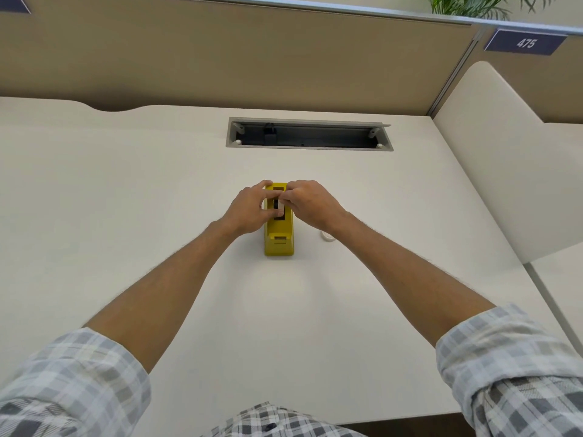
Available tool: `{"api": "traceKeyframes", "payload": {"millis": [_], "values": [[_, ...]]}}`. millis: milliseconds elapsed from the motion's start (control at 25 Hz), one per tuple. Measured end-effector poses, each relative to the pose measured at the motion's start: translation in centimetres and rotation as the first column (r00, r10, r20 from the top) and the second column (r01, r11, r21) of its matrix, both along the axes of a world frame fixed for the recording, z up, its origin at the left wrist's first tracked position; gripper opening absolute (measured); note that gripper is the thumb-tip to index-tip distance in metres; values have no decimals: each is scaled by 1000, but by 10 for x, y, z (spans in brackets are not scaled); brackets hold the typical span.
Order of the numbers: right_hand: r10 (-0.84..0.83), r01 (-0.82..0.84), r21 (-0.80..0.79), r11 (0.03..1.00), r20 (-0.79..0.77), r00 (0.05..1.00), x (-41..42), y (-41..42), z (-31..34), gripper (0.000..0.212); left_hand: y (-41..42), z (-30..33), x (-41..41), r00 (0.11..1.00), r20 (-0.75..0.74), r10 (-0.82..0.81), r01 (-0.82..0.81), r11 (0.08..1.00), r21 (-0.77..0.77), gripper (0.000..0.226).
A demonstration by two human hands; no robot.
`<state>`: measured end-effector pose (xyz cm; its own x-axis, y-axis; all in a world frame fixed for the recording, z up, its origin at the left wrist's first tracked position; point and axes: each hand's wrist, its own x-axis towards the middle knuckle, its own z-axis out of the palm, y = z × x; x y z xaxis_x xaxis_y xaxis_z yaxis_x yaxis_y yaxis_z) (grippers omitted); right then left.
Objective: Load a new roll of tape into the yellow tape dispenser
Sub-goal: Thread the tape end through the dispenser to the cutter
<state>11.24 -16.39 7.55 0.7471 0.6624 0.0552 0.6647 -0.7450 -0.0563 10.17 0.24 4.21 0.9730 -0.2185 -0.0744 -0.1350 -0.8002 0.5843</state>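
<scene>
The yellow tape dispenser point(279, 239) stands on the white desk point(157, 200), its long side pointing away from me. My left hand point(250, 209) and my right hand point(307, 205) meet above its open middle slot. The fingertips of both hands pinch a small white tape roll point(279, 201) with a dark hub, held in the slot. My fingers hide most of the roll. A small white ring point(328, 236) lies on the desk just right of the dispenser, partly under my right wrist.
A grey cable tray opening point(309, 146) is sunk into the desk behind the dispenser. Beige partition walls point(220, 58) close the back, and a white divider point(504, 152) closes the right side. The desk's front edge lies near my body.
</scene>
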Motion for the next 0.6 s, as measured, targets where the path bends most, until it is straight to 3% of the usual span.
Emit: {"api": "traceKeyframes", "payload": {"millis": [600], "values": [[-1,2,33,999,-33,999,6,2,-2,26,1,2,3,1000,4,-27,27,999,41,45]]}}
